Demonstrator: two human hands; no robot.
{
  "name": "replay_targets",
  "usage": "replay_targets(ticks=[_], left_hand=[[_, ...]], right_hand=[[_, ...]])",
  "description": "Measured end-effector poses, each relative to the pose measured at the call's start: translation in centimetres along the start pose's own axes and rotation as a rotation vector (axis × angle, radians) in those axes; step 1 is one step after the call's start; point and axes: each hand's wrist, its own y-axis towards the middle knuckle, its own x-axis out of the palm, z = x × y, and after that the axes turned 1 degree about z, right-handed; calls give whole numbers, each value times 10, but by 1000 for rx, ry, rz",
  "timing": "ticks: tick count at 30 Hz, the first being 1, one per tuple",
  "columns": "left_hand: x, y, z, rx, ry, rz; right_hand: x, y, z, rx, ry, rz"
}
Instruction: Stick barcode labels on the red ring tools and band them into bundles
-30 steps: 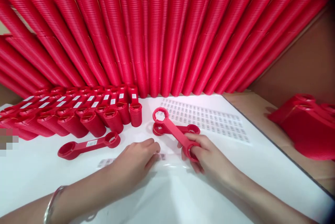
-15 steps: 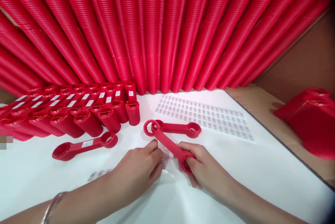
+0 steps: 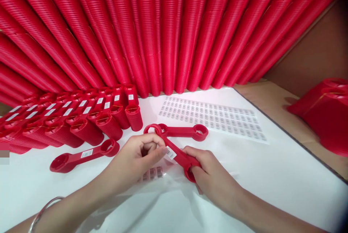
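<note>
My right hand grips the lower ring of a red plastic piece with a ring at each end. A white barcode label lies on its bar, and the thumb of my left hand is at the label's edge. The fingers of my left hand are curled, pinching at the label and bar. Behind the held piece lies a similar red piece. Another red piece with a label rests to the left. Below my left hand, part of a clear label sheet shows.
Rows of labelled red stacks stand at the left of the white table. A large label sheet lies toward the back. Tall red stacks form a wall behind. More red pieces are at the right on cardboard.
My left hand has risen from the clear sheet to the red piece, where a label now shows on the bar. My right hand keeps hold of the piece.
</note>
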Motion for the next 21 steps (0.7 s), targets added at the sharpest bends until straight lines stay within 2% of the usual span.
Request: replay_targets(ticks=[5, 12, 21], left_hand=[[7, 1, -5, -27, -11, 25], [11, 1, -9, 55, -23, 57], [14, 4, -12, 52, 12, 71]], right_hand=[[0, -1, 0, 17, -4, -6], [2, -2, 5, 5, 77, 17], [3, 1, 5, 8, 65, 20]])
